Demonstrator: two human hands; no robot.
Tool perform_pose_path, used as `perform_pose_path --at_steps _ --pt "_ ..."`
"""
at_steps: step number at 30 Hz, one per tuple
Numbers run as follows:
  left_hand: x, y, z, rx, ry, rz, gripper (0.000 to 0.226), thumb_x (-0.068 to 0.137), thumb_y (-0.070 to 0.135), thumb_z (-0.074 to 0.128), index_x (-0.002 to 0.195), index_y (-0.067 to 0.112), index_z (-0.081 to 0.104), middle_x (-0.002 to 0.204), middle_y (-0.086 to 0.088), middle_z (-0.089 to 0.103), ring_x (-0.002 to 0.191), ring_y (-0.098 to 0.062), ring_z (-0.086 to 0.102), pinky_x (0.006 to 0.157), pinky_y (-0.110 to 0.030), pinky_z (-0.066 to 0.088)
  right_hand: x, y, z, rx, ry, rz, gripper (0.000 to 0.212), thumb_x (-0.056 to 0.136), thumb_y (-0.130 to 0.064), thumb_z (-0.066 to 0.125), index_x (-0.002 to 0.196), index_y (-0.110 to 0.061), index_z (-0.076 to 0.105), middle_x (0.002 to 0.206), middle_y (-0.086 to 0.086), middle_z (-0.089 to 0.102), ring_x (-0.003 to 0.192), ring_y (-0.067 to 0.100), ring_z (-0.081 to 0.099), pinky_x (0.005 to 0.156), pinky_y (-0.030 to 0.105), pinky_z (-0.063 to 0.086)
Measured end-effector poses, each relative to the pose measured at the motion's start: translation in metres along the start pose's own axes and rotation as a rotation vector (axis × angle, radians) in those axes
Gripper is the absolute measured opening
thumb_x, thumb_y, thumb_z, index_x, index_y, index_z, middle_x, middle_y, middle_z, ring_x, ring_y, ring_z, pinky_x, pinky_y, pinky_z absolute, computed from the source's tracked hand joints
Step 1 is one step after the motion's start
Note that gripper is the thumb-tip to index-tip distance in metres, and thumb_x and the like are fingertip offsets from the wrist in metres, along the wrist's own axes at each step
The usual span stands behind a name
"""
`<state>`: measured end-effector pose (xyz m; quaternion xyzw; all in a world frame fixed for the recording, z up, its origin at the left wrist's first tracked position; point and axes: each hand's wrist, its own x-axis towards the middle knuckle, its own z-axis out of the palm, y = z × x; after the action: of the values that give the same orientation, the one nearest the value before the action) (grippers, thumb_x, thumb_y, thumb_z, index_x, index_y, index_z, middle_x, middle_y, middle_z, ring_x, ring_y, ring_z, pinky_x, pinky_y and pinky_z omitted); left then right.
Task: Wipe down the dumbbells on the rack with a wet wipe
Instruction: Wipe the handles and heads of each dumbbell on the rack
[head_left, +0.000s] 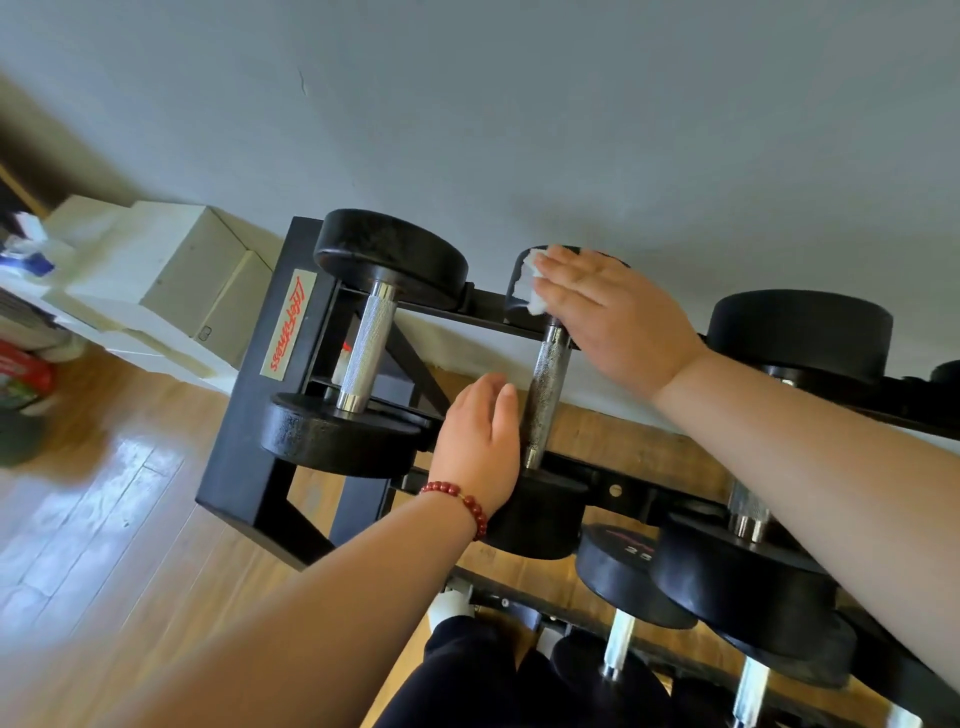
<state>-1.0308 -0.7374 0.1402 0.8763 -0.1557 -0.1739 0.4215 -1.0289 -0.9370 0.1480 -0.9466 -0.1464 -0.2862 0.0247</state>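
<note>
A black dumbbell with a chrome handle (545, 400) lies on the top tier of the black rack (244, 426). My right hand (613, 312) presses a white wet wipe (532, 288) flat against its far head, fingers straight. My left hand (480, 441), with a red bead bracelet at the wrist, rests against the near head (540, 519) just left of the handle; how its fingers lie is partly hidden. A larger dumbbell (369, 343) sits to the left on the same tier, another (800, 332) to the right.
More dumbbells fill the lower tier (737, 582) at bottom right. A grey wall (519, 104) stands behind the rack. White boxes (171, 270) and clutter sit on the wooden floor (114, 493) to the left. My dark trouser leg (467, 670) shows below.
</note>
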Motion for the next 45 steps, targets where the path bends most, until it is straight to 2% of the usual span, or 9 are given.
perform_pose_path --at_steps 3,7,15,21,26,28,33,39,45 --pt "0.001 -0.003 0.002 0.014 -0.004 0.001 0.04 0.103 0.035 0.033 0.135 0.018 0.051 0.13 0.004 0.054 0.123 -0.01 0.046 0.103 -0.025 0.035 0.015 0.002 0.002 0.035 -0.028 -0.037 0.032 0.095 -0.008 0.046 0.12 0.002 0.064 0.13 0.02 0.061 0.124 0.036 0.055 0.11 0.042 0.033" --pt "0.001 -0.005 0.002 0.011 0.003 0.002 0.038 0.102 0.037 0.034 0.131 0.021 0.053 0.125 0.006 0.056 0.118 -0.009 0.049 0.102 -0.029 0.04 -0.019 0.004 -0.003 0.061 0.026 -0.011 0.035 0.1 -0.01 0.044 0.129 0.004 0.056 0.138 0.021 0.053 0.134 0.032 0.041 0.119 0.037 0.024" --pt "0.003 -0.004 0.002 0.031 0.014 0.004 0.035 0.103 0.035 0.035 0.13 0.022 0.053 0.123 0.009 0.055 0.112 -0.004 0.047 0.094 -0.021 0.035 0.026 -0.007 0.005 0.043 -0.056 0.072 0.033 0.099 -0.019 0.046 0.118 -0.003 0.067 0.131 0.014 0.061 0.129 0.031 0.051 0.11 0.045 0.037" --pt "0.003 -0.007 0.002 -0.003 0.025 0.002 0.035 0.103 0.035 0.035 0.13 0.022 0.053 0.124 0.007 0.056 0.115 -0.007 0.049 0.095 -0.022 0.036 -0.029 -0.021 0.003 0.085 0.061 0.231 0.041 0.1 -0.017 0.047 0.138 0.0 0.048 0.148 0.018 0.043 0.142 0.031 0.032 0.115 0.047 0.031" --pt "0.004 -0.007 0.002 0.01 0.023 0.004 0.035 0.103 0.035 0.035 0.13 0.022 0.054 0.127 0.006 0.056 0.117 -0.007 0.048 0.097 -0.023 0.036 0.009 -0.02 0.002 -0.007 0.048 0.197 0.034 0.098 -0.025 0.052 0.121 -0.003 0.065 0.13 0.013 0.061 0.128 0.031 0.051 0.105 0.045 0.043" --pt "0.004 -0.007 0.002 0.007 0.023 -0.001 0.035 0.103 0.035 0.035 0.13 0.022 0.054 0.127 0.006 0.056 0.119 -0.008 0.048 0.098 -0.025 0.037 0.019 -0.017 0.004 -0.019 -0.003 0.194 0.034 0.098 -0.027 0.052 0.119 -0.004 0.066 0.13 0.013 0.061 0.128 0.032 0.05 0.106 0.046 0.042" --pt "0.004 -0.007 0.003 0.007 0.017 0.001 0.035 0.103 0.035 0.034 0.13 0.022 0.053 0.126 0.008 0.055 0.115 -0.004 0.047 0.096 -0.021 0.035 -0.009 -0.04 0.006 -0.027 -0.03 0.363 0.05 0.103 -0.037 0.035 0.14 -0.007 0.048 0.151 0.016 0.039 0.144 0.033 0.028 0.117 0.044 0.025" --pt "0.003 -0.006 0.002 0.014 0.017 -0.001 0.035 0.103 0.035 0.034 0.129 0.022 0.053 0.12 0.011 0.053 0.112 -0.003 0.046 0.093 -0.02 0.035 0.009 -0.042 0.008 0.001 0.023 0.564 0.05 0.103 -0.035 0.033 0.143 -0.006 0.042 0.153 0.016 0.035 0.143 0.035 0.027 0.112 0.045 0.032" --pt "0.004 -0.008 0.002 0.008 0.007 -0.001 0.036 0.103 0.035 0.033 0.13 0.022 0.053 0.123 0.009 0.055 0.114 -0.004 0.047 0.094 -0.021 0.035 -0.011 -0.056 0.014 0.039 0.02 0.622 0.057 0.104 -0.038 0.026 0.151 -0.006 0.028 0.159 0.017 0.022 0.148 0.032 0.015 0.119 0.033 0.012"
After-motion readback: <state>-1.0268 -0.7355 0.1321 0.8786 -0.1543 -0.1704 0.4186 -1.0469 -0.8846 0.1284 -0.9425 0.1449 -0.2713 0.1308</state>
